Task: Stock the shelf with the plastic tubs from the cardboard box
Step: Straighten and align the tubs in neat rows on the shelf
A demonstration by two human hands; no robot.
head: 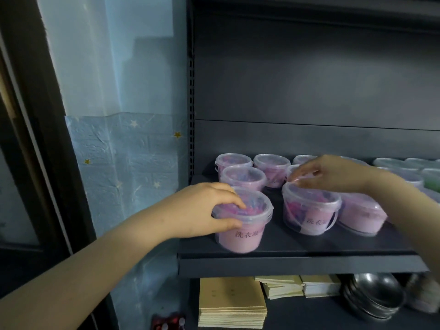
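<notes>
Several clear plastic tubs with pink labels and clear lids stand on the dark shelf (297, 252). My left hand (202, 210) grips the front-left tub (242, 225) by its lid rim, near the shelf's front edge. My right hand (333, 173) rests with fingers on the lid of the front-middle tub (309, 210). More pink tubs (242, 177) stand behind them in rows. The cardboard box is out of view.
Pale green-lidded tubs (409, 167) fill the shelf's right end. On the lower shelf are stacks of yellowish booklets (231, 303) and a nest of metal bowls (373, 298). A blue star-patterned wall (123, 163) and a dark door frame (35, 139) lie left.
</notes>
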